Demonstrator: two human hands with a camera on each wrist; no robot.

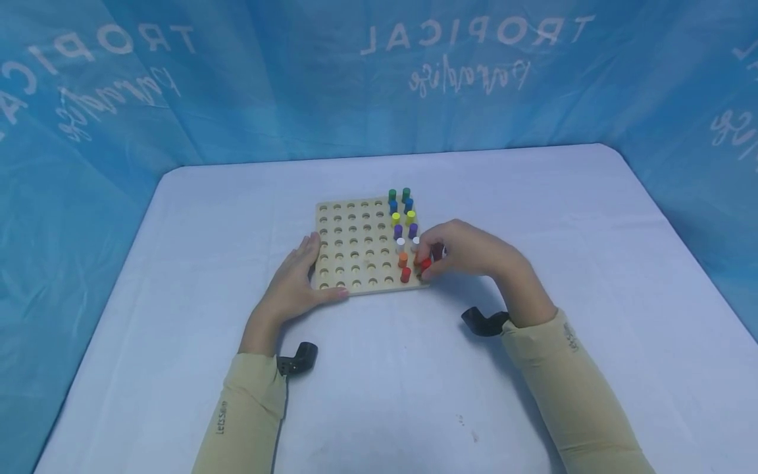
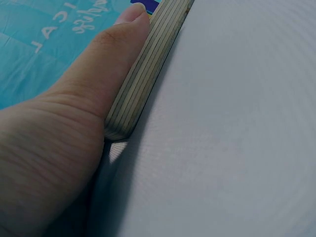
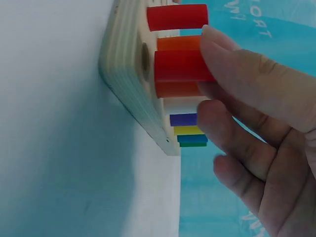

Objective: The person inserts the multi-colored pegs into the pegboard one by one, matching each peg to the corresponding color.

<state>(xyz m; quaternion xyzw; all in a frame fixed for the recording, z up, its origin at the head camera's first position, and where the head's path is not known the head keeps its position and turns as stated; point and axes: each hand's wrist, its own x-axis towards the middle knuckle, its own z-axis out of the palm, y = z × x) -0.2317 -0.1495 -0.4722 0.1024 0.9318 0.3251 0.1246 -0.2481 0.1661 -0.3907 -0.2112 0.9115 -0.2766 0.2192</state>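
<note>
A wooden pegboard [image 1: 362, 249] with rows of round holes lies on the table. My left hand [image 1: 290, 280] rests against its near left corner, straight fingers along the left side and thumb along the front edge. With thumb and fingertips, my right hand [image 1: 474, 250] pinches a red peg [image 3: 182, 66] at the near right corner. In the right wrist view that peg's lower end is apart from an empty hole [image 3: 145, 60]. Another red peg [image 1: 405, 275] stands beside it. Behind are pairs of orange [image 1: 403, 260], white, purple, yellow, blue and green pegs; my right hand partly hides some.
A white cloth [image 1: 379, 382] covers the table under the board. Blue printed curtains [image 1: 284, 99] hang behind and at the sides. A black wrist camera [image 1: 299, 359] sticks out at the left cuff, and a second camera [image 1: 484, 322] at the right.
</note>
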